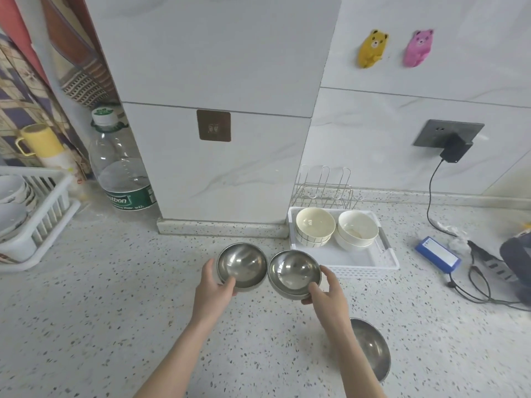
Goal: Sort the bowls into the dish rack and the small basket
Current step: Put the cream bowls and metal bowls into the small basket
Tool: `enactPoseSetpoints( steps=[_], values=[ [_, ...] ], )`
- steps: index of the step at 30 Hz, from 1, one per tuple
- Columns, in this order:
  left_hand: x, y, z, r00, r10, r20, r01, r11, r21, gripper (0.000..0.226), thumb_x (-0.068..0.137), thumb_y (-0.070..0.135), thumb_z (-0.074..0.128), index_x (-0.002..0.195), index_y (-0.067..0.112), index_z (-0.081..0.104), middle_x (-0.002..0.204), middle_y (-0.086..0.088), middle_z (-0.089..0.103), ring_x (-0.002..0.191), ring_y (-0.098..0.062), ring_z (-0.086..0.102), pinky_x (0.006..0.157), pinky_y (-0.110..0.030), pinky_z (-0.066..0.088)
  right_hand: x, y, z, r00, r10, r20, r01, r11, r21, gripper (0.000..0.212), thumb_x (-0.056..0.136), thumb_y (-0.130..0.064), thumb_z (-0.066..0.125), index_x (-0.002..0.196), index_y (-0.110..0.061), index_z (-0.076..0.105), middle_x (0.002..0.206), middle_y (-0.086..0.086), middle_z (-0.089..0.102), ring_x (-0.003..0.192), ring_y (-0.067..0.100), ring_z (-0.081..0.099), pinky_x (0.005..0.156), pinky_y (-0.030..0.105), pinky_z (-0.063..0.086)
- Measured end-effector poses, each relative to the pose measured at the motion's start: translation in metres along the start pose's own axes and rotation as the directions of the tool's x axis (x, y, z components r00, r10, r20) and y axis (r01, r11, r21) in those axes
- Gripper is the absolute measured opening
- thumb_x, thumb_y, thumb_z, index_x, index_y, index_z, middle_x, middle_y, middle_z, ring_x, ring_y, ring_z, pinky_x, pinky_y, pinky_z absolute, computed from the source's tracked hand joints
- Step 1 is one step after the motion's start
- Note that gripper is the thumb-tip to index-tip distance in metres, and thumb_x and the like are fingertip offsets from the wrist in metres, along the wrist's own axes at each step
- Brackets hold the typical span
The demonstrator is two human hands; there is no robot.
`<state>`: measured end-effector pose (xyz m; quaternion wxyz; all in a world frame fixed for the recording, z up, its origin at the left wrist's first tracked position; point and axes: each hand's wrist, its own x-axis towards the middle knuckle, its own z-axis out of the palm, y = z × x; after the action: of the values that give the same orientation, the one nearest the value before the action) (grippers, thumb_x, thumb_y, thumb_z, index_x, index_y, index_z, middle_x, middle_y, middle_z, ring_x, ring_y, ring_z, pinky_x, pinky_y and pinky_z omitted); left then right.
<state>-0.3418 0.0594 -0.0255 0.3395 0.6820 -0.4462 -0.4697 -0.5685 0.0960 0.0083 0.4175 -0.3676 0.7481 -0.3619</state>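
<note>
Two steel bowls sit mid-frame, rims touching: I see the left hand [214,285] gripping the left steel bowl [242,265] and the right hand [326,291] gripping the right steel bowl [294,272]. A third steel bowl [370,349] rests on the speckled surface [115,297] at lower right. Right of centre, the small basket [359,264] holds cream bowls [315,227]; the dish rack [37,219] at far left holds patterned bowls.

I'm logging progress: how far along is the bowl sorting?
Done: white bowls sit stacked in the small basket, patterned bowls in the dish rack. In hand: left hand and right hand each grip a steel bowl. Left: one steel bowl on the counter.
</note>
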Motion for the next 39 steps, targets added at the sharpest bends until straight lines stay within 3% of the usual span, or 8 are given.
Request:
enactPoseSetpoints(
  steps=[5, 11, 18, 24, 30, 33, 36, 39],
  values=[
    [-0.007, 0.008, 0.029, 1.000, 0.017, 0.018, -0.017, 1.000, -0.006, 0.060, 0.093, 0.024, 0.060, 0.145, 0.032, 0.032, 0.089, 0.000, 0.074, 0.063, -0.003, 0.071, 0.049, -0.022, 0.049, 0.009, 0.001, -0.036, 0.999, -0.010, -0.034, 0.012, 0.999, 0.043, 0.049, 0.089, -0.021, 0.052, 0.135, -0.038, 0.044, 0.070, 0.000, 0.074, 0.064, 0.000, 0.068, 0.056, 0.023, 0.041],
    [-0.012, 0.025, 0.063, 1.000, 0.022, 0.008, -0.022, 0.998, -0.058, 0.051, 0.093, 0.023, 0.059, 0.139, 0.035, 0.040, 0.094, -0.001, 0.074, 0.063, -0.006, 0.072, 0.047, -0.019, 0.046, 0.025, 0.009, -0.080, 0.997, 0.001, -0.072, 0.005, 0.996, 0.087, 0.048, 0.089, -0.021, 0.052, 0.133, -0.037, 0.046, 0.071, 0.002, 0.075, 0.060, 0.000, 0.066, 0.063, 0.027, 0.042],
    [-0.012, 0.051, 0.098, 0.999, 0.038, -0.023, -0.040, 0.991, -0.127, 0.044, 0.093, 0.023, 0.058, 0.134, 0.036, 0.046, 0.094, -0.003, 0.074, 0.061, -0.007, 0.071, 0.044, -0.019, 0.043, 0.051, 0.011, -0.126, 0.992, 0.010, -0.128, 0.012, 0.986, 0.168, 0.049, 0.088, -0.018, 0.053, 0.134, -0.034, 0.046, 0.094, 0.011, 0.073, 0.050, -0.003, 0.063, 0.059, 0.027, 0.038],
    [-0.004, 0.068, 0.122, 0.999, 0.037, -0.021, -0.040, 0.987, -0.154, 0.042, 0.091, 0.023, 0.058, 0.132, 0.031, 0.048, 0.075, -0.003, 0.076, 0.057, -0.007, 0.070, 0.043, -0.020, 0.043, 0.076, 0.008, -0.157, 0.988, 0.003, -0.155, 0.012, 0.996, 0.094, 0.051, 0.089, -0.022, 0.054, 0.139, -0.030, 0.046, 0.083, 0.005, 0.074, 0.068, 0.006, 0.070, 0.063, 0.029, 0.042],
    [0.004, 0.084, 0.139, 0.999, 0.030, 0.016, -0.026, 0.983, -0.183, 0.037, 0.091, 0.021, 0.061, 0.124, 0.032, 0.050, 0.073, -0.007, 0.076, 0.051, -0.010, 0.067, 0.037, -0.017, 0.038, 0.104, -0.003, -0.179, 0.993, -0.021, -0.115, 0.017, 0.999, -0.040, 0.052, 0.088, -0.024, 0.053, 0.140, -0.025, 0.047, 0.064, 0.002, 0.074, 0.072, 0.012, 0.071, 0.065, 0.032, 0.047],
    [0.005, 0.087, 0.142, 0.999, 0.016, 0.029, -0.010, 0.980, -0.197, 0.032, 0.092, 0.024, 0.063, 0.119, 0.035, 0.050, 0.069, -0.008, 0.075, 0.044, -0.007, 0.062, 0.035, -0.017, 0.035, 0.117, -0.009, -0.185, 0.997, -0.020, -0.072, 0.012, 0.993, -0.114, 0.047, 0.086, -0.024, 0.051, 0.133, -0.026, 0.054, 0.059, 0.003, 0.072, 0.062, 0.010, 0.064, 0.057, 0.027, 0.041],
    [0.006, 0.089, 0.143, 1.000, -0.009, 0.029, 0.014, 0.979, -0.204, 0.031, 0.092, 0.026, 0.064, 0.119, 0.034, 0.050, 0.068, -0.009, 0.075, 0.042, -0.007, 0.059, 0.034, -0.018, 0.034, 0.127, -0.014, -0.187, 1.000, -0.029, -0.012, 0.026, 0.979, -0.200, 0.033, 0.081, -0.022, 0.050, 0.109, -0.025, 0.067, 0.054, 0.005, 0.069, 0.053, 0.014, 0.052, 0.055, 0.026, 0.038],
    [0.007, 0.092, 0.145, 0.999, -0.022, 0.031, 0.028, 0.978, -0.205, 0.031, 0.092, 0.026, 0.064, 0.120, 0.032, 0.050, 0.068, -0.011, 0.075, 0.040, -0.007, 0.057, 0.035, -0.019, 0.033, 0.137, -0.020, -0.188, 1.000, -0.007, 0.026, 0.014, 0.959, -0.282, 0.026, 0.080, -0.020, 0.048, 0.094, -0.018, 0.069, 0.052, 0.005, 0.069, 0.053, 0.017, 0.049, 0.053, 0.027, 0.036]
  ],
)
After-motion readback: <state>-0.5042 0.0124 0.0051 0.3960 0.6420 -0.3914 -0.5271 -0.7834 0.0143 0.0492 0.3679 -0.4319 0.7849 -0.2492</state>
